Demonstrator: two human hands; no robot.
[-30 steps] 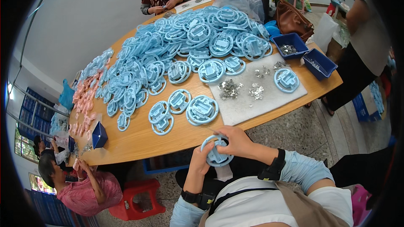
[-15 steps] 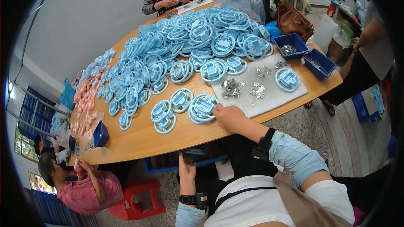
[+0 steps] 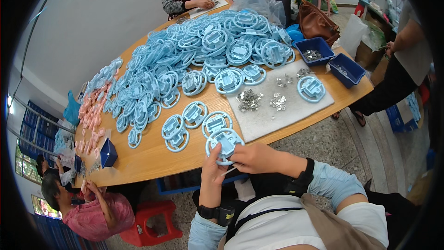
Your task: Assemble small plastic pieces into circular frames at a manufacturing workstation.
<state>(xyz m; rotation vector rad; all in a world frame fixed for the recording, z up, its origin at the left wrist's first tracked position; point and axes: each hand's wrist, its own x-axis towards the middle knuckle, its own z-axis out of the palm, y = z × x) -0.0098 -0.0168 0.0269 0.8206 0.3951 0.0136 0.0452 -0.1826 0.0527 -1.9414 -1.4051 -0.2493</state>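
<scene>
Over the table's near edge, my left hand (image 3: 212,170) grips a light-blue plastic ring (image 3: 226,141) with a moulded centre, thumb on its face. My right hand (image 3: 260,158) is closed at the ring's lower right rim, its fingertips partly hidden. A thin pale rod (image 3: 232,170) sticks out below the right fingers; which hand has it, I cannot tell. Another light-blue ring (image 3: 216,122) lies just behind the held one. To the right, a whitish board (image 3: 263,122) bears small piles of metal pieces (image 3: 249,100) and a single blue ring (image 3: 311,89).
A large heap of blue rings (image 3: 185,51) covers the table's middle, with pink parts (image 3: 92,111) at its left. Dark-blue bins (image 3: 348,70) stand at the right edge. Two people work at the table, one across and one left; another stands at right.
My right hand has brought the ring off the table toward me. My left hand has come up from below the table edge and taken hold of it. The view has shifted slightly.
</scene>
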